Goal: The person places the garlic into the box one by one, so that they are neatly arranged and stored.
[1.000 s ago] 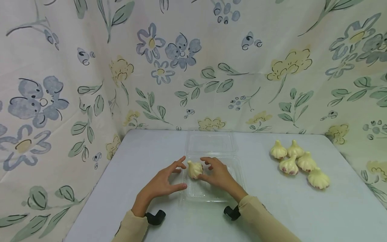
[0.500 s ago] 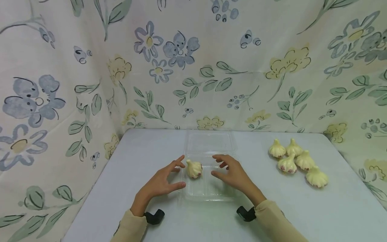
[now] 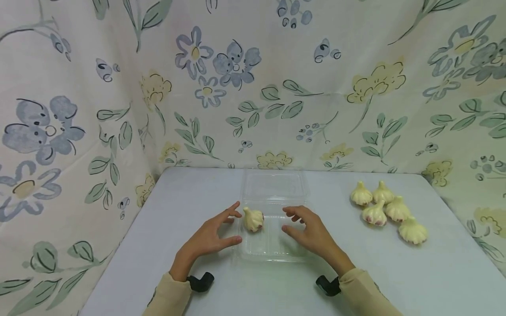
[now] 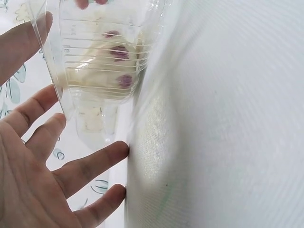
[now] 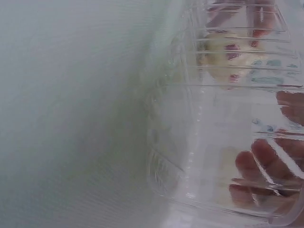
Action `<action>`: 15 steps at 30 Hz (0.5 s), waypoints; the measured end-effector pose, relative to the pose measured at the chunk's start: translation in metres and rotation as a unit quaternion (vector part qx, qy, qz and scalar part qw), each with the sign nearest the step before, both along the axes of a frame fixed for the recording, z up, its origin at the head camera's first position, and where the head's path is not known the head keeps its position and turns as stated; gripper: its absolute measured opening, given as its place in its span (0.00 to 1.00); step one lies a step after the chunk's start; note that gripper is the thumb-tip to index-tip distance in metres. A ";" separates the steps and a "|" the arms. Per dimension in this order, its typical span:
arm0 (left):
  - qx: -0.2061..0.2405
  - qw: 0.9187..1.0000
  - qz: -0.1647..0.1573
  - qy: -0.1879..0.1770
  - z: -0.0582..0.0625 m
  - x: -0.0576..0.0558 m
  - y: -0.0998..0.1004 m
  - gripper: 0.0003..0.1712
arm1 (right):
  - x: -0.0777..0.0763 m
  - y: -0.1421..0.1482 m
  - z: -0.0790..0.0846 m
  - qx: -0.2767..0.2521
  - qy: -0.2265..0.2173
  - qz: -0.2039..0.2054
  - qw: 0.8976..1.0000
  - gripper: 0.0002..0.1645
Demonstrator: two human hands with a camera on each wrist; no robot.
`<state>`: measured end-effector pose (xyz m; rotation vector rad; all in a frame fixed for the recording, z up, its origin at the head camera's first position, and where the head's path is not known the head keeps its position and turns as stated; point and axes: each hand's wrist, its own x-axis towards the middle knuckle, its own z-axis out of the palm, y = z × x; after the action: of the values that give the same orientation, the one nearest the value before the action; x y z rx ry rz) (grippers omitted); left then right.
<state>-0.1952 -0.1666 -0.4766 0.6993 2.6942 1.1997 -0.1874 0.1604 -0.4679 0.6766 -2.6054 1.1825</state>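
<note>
A single garlic bulb (image 3: 253,219) lies in the left part of a clear plastic clamshell container (image 3: 272,252), whose lid (image 3: 273,184) is folded back behind it. My left hand (image 3: 209,237) has its fingers spread at the container's left edge; in the left wrist view its fingertips (image 4: 57,121) are right at the rim, the bulb's purple-marked base showing through the wall. Over the container's right half, my right hand (image 3: 310,230) has loosely bent fingers and holds nothing. Through the clear wall, the right wrist view shows those fingers (image 5: 247,166).
Several more garlic bulbs (image 3: 397,210) sit in a group at the right of the white table (image 3: 197,188). A curtain with a flower print (image 3: 276,109) hangs behind the table and along its sides. Each wrist bears a small black camera.
My right hand has let go of the garlic bulb and moved to the right, away from it. The bulb has stayed in the container's left part. My left hand has hardly moved.
</note>
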 end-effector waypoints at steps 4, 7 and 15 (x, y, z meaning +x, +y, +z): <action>-0.003 1.000 0.002 -0.003 0.001 0.000 0.000 0.50 | 0.001 0.000 0.000 0.000 0.004 0.007 1.000 0.28; -0.002 1.000 -0.006 0.000 0.000 0.000 0.000 0.45 | 0.001 0.000 -0.001 -0.001 0.001 0.009 1.000 0.28; -0.005 1.000 -0.014 0.016 -0.001 0.000 -0.003 0.41 | 0.001 0.000 -0.001 -0.001 0.001 0.010 1.000 0.27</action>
<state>-0.1955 -0.1695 -0.4776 0.7597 2.7047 1.1770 -0.1861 0.1603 -0.4687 0.7036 -2.6021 1.1899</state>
